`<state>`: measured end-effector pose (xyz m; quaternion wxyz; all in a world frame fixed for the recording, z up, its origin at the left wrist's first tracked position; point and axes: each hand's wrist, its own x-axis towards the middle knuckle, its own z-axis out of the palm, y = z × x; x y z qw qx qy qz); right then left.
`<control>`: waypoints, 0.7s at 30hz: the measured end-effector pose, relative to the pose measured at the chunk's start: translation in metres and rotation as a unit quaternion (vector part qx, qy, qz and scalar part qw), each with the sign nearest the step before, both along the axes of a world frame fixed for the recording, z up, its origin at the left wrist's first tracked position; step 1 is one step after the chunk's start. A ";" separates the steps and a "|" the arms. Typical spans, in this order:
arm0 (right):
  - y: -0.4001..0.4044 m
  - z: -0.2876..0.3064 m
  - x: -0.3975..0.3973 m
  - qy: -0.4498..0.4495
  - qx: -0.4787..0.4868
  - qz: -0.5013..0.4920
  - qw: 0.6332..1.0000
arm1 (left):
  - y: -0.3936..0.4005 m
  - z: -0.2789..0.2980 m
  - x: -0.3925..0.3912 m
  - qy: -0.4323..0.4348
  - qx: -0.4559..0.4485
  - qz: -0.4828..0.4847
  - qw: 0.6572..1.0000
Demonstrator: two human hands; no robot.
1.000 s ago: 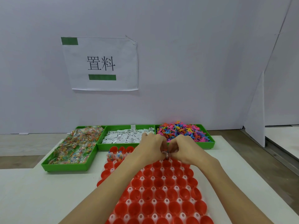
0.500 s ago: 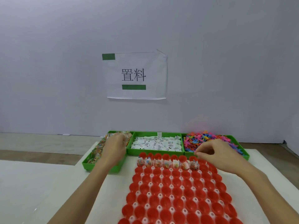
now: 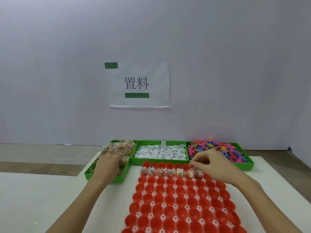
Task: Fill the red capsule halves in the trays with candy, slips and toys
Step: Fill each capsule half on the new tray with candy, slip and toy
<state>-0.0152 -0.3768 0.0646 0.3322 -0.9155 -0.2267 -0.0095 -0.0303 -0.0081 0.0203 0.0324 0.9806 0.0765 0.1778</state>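
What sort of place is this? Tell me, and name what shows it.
Probably a hand-packing station in a small workshop. Three green bins hold sorted candy, slips and toys, a tray of red capsule halves waits on the table, and a printed sign labels the wall.

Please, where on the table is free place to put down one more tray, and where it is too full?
Free: the white table left of the red capsule tray, in front of the candy bin where the left hand reaches. Narrower strip right of the capsule tray, under the right hand. Crowded: the back edge, where candy bin, slip bin and toy bin stand side by side.
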 end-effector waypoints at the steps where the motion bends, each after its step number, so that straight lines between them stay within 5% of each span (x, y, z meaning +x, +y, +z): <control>1: 0.000 0.001 0.000 0.001 0.003 0.001 1.000 | 0.000 -0.002 0.000 -0.016 -0.005 -0.004 1.000; 9: -0.004 0.003 -0.001 0.000 0.027 -0.008 1.000 | 0.000 -0.007 -0.012 -0.193 -0.145 -0.002 0.970; 15: 0.014 -0.011 0.011 -0.021 0.009 -0.032 0.999 | -0.017 -0.007 -0.034 -0.232 -0.208 -0.034 0.950; 21: 0.064 -0.014 0.054 -0.057 -0.064 -0.013 0.996 | -0.058 -0.012 -0.064 -0.188 -0.482 -0.086 0.851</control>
